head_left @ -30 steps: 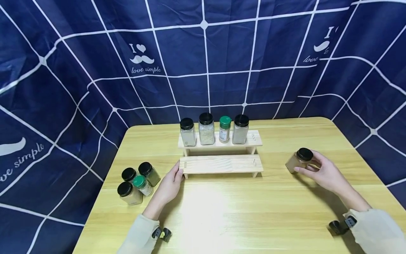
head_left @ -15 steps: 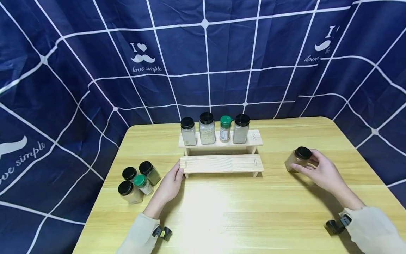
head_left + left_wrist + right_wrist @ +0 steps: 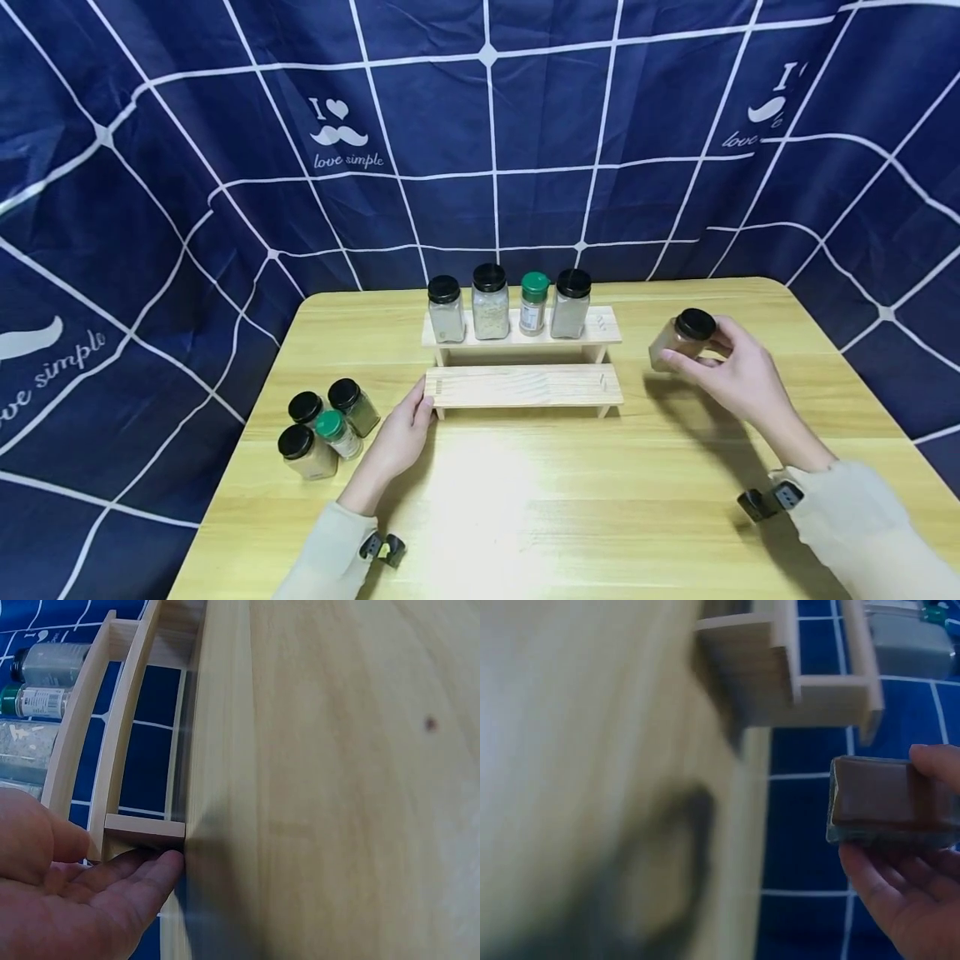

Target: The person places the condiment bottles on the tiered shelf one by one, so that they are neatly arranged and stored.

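Note:
In the head view, my right hand (image 3: 738, 371) grips a clear spice jar (image 3: 670, 343) with a black lid and brown powder, lifted off the table and tilted. The right wrist view shows the jar's base (image 3: 885, 793) between thumb and fingers. My left hand (image 3: 401, 433) holds the left end of the lower step of a two-tier wooden spice rack (image 3: 517, 387). In the left wrist view, its thumb and fingers (image 3: 154, 889) are at the step's end and leg. Two black-lidded jars (image 3: 491, 312), a green-capped jar (image 3: 532, 312) and another black-lidded jar (image 3: 570, 312) stand on the upper step.
At the left of the wooden table (image 3: 600, 500) stands a group of three black-lidded jars (image 3: 311, 458) and one green-capped jar (image 3: 341, 435). A blue curtain (image 3: 420, 208) with white lines borders the table's back and sides.
My right hand has raised the brown spice jar off the table and carried it left and farther back, toward the rack. The left hand and the rack have stayed put.

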A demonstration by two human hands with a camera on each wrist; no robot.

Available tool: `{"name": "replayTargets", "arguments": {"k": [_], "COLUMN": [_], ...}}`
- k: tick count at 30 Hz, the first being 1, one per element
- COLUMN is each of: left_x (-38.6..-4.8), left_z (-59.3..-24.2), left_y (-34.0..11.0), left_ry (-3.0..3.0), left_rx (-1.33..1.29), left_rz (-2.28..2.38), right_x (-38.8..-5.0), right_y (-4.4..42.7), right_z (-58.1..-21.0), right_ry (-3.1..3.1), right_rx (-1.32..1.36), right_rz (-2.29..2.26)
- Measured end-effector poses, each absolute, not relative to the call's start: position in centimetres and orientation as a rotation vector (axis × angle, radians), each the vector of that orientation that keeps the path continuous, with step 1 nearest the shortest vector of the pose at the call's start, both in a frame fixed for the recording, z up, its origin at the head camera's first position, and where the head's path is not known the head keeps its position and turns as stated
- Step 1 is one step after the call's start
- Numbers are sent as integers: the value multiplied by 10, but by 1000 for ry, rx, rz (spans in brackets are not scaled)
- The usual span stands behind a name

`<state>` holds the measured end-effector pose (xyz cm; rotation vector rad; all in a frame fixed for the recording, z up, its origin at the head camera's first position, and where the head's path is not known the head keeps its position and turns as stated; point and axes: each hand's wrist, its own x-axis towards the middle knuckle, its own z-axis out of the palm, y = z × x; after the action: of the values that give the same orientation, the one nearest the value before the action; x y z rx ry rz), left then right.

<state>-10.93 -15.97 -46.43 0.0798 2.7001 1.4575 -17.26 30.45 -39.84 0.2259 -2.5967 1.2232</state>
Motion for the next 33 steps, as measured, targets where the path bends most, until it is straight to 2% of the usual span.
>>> {"name": "replayTargets", "arguments": {"k": [12,23,33], "left_x": [-110,-108,-108], "left_z": [-464,-465,-465], "left_y": [-160,-160,-161], "left_ry": [2709,2701,2682], "left_rx": [76,91,109], "left_rz": [1445,1457,1471], "right_x": [-191,-204,-208], "right_y": [260,224,215], "right_z": [-356,-352,-358], "right_ry": [-2557,-2568,-2575], "right_rx": [227,285,318], "right_rz": [1257,1248,1231]}}
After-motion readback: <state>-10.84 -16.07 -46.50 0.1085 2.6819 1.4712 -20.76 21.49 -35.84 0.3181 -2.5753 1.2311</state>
